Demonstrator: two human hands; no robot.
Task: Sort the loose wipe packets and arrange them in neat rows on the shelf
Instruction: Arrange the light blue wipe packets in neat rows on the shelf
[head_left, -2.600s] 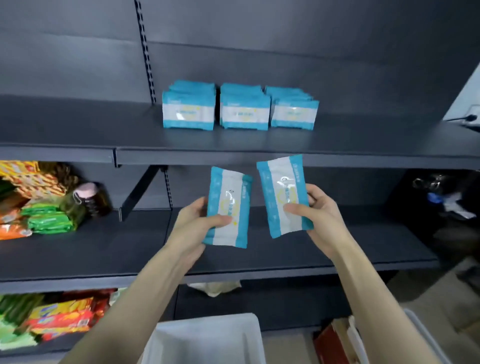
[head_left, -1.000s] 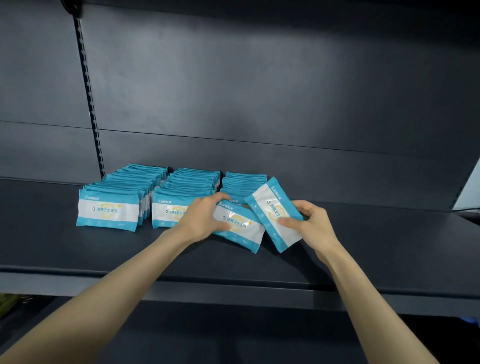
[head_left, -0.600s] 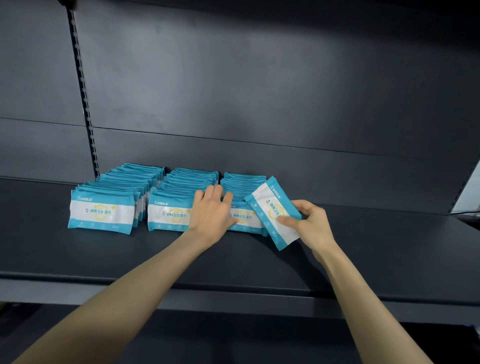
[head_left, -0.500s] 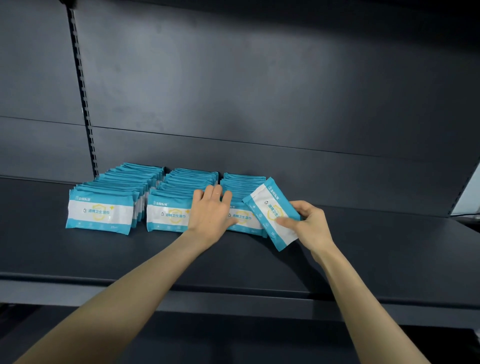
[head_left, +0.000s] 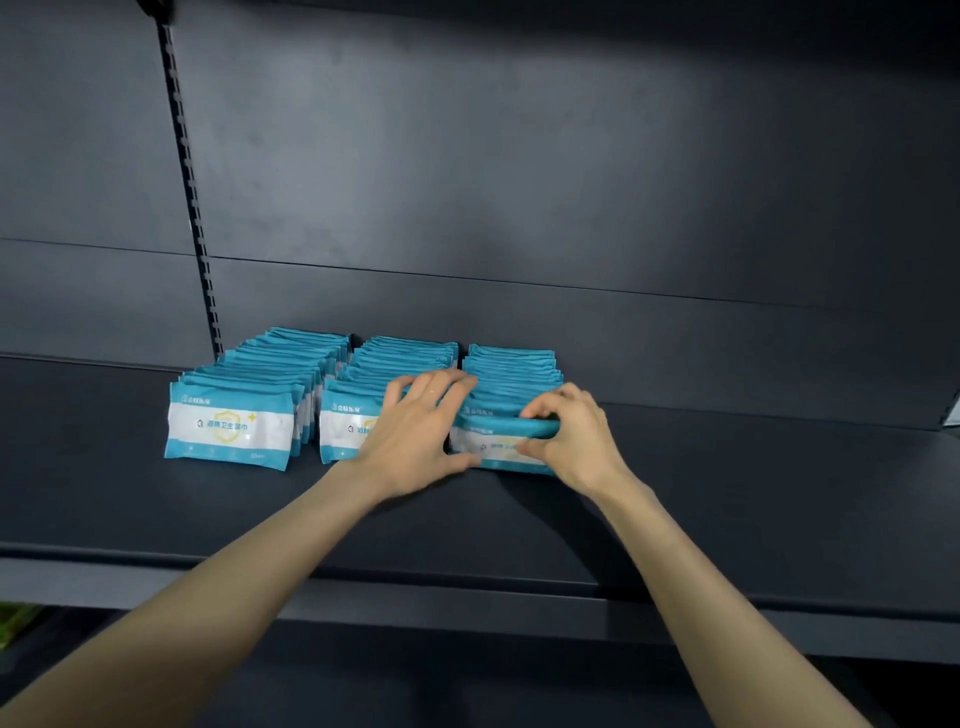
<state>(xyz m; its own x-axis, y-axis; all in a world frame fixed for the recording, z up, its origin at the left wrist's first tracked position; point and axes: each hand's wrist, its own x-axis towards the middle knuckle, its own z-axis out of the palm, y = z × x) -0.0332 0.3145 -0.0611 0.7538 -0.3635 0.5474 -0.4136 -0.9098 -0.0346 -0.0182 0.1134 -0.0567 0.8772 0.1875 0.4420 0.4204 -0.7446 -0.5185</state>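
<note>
Three rows of blue-and-white wipe packets stand on the dark shelf: a left row, a middle row and a right row. My left hand lies flat with straight fingers against the front of the middle row, its thumb beside the right row. My right hand pinches the front packet of the right row, fingers curled over its top edge, thumb on its face. That packet stands nearly upright at the head of the row.
A slotted upright runs up the dark back panel at the left. The shelf surface stretches bare to the right of the rows. A sliver of green goods shows below the shelf's front lip at the far left.
My right hand has swung its tilted packet down level in front of the right row. My left hand stays pressed on the middle row, shifted slightly. Earlier, both hands carried packets up to the shelf.
</note>
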